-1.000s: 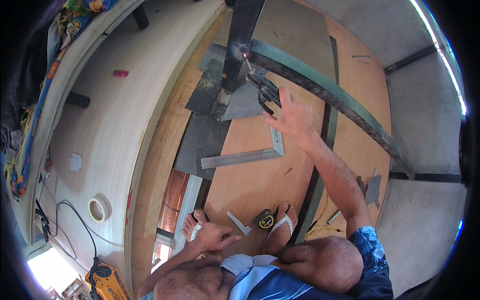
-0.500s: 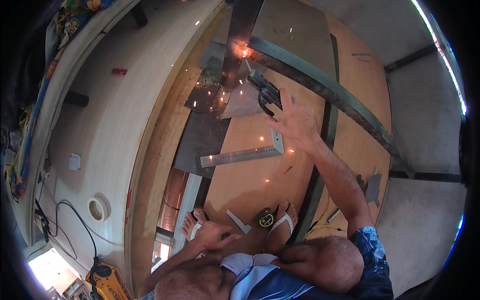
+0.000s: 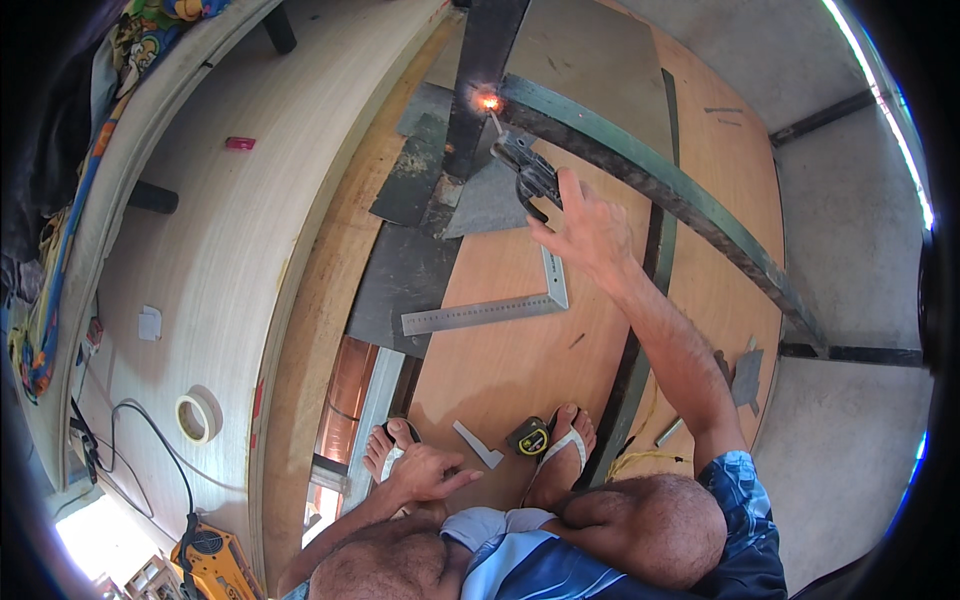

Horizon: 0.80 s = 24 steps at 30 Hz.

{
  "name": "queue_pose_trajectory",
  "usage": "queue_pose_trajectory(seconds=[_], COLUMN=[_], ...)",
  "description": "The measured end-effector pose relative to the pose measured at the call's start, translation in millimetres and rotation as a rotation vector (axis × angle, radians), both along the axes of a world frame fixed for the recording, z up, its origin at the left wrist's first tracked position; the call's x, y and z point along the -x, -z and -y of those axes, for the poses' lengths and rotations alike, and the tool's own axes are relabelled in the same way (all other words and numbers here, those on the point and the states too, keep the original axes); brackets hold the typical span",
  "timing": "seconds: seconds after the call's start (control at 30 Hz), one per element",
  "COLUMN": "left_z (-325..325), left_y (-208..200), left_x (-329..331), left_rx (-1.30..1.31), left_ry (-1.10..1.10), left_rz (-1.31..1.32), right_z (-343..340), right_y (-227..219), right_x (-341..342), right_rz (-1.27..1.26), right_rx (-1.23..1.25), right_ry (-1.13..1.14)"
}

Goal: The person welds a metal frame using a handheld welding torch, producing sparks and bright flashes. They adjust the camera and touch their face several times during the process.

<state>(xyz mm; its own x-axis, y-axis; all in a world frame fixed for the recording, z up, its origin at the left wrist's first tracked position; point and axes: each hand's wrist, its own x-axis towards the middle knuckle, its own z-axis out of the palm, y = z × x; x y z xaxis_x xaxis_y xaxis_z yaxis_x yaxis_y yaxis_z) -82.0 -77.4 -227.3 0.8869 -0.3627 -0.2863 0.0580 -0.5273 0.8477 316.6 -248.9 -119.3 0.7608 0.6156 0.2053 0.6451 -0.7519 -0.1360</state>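
My right hand (image 3: pixel 592 235) grips a black welding electrode holder (image 3: pixel 530 170). The thin rod (image 3: pixel 495 122) clamped in it touches a glowing orange joint (image 3: pixel 488 102). There a dark upright steel tube (image 3: pixel 485 55) meets the end of a long green-black steel tube (image 3: pixel 640 165). Resting over my leg near my left foot, my left hand (image 3: pixel 432 473) holds nothing, its fingers loosely apart. A metal try square (image 3: pixel 485 312) lies on the wood-coloured board below the holder. Between my feet are a tape measure (image 3: pixel 527 436) and a small pale angled piece (image 3: pixel 478 444).
On the pale board at left lie a masking tape roll (image 3: pixel 198 417), a red object (image 3: pixel 240 144) and a white piece (image 3: pixel 149 323). A yellow machine (image 3: pixel 215 565) with a black cable stands lower left. Dark metal sheets (image 3: pixel 405 280) lie under the joint; a gap with rails opens beside my left foot.
The flying sparks have gone, leaving a compact glow at the joint. My right hand and the holder have barely shifted; my left hand stays put.
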Motion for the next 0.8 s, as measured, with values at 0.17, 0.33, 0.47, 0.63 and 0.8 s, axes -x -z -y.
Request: queue_pose_trajectory(seconds=[0.17,0.33,0.47,0.63,0.8], left_z=[0.0,0.2,0.3,0.1,1.4], left_y=[3.1,0.5,-0.4,0.6,-0.1], left_x=[1.1,0.7,-0.9,-0.6,0.7], left_rx=[-0.003,0.004,-0.012,0.024,0.018], left_ry=[-0.002,0.002,0.007,-0.01,-0.011], left_rz=[0.055,-0.015,-0.032,-0.011,-0.009], right_z=[-1.8,0.2,-0.1,0.5,2.0], right_y=[2.9,3.0,2.6,1.7,0.5], right_x=[-3.0,1.6,4.2,0.5,-1.1], right_rz=[0.094,0.144,0.011,0.018,-0.011], right_rx=[0.082,0.017,0.005,0.024,0.031], right_ry=[0.025,-0.054,0.027,0.02,0.027])
